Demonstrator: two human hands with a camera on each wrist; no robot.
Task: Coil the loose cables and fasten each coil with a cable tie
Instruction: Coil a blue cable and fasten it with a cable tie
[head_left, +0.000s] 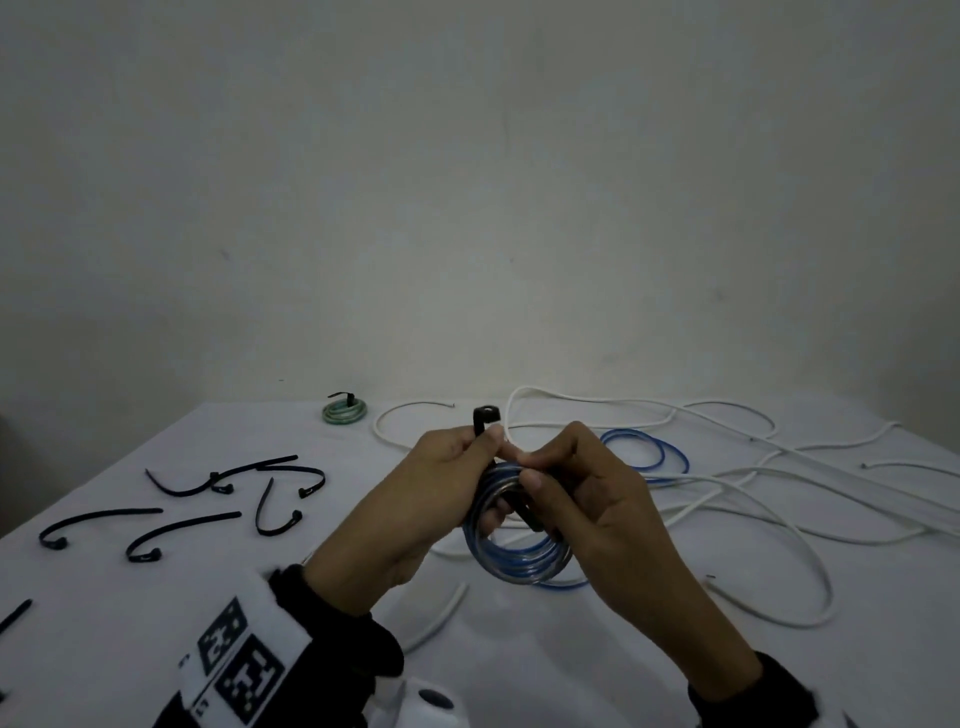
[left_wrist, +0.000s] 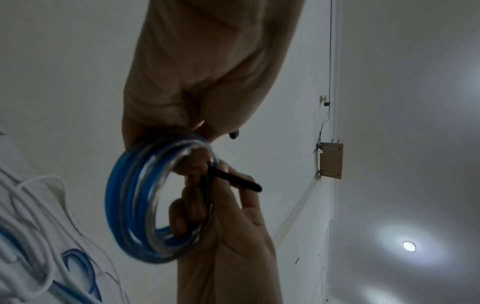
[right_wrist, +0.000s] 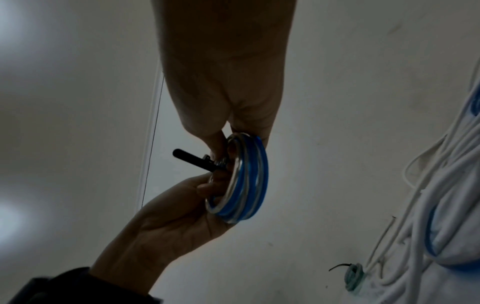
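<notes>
While held above the table (head_left: 519, 675) at lower centre, blue coil (head_left: 519, 564) gripped by left hand (head_left: 415, 499), black cable tie (head_left: 485, 418) pinched by right hand (head_left: 587, 499), spare ties (head_left: 197, 530) at left, loose white cables (head_left: 727, 499) at right.

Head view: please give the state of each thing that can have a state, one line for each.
Blue coil: wound, held up by both hands.
Black cable tie: wrapped round the blue coil, not visibly closed.
Green coil: wound, tied, lying on the table.
White cables: loose, uncoiled.
Spare ties: open, unused.
Left hand: gripping.
Right hand: pinching.
</notes>
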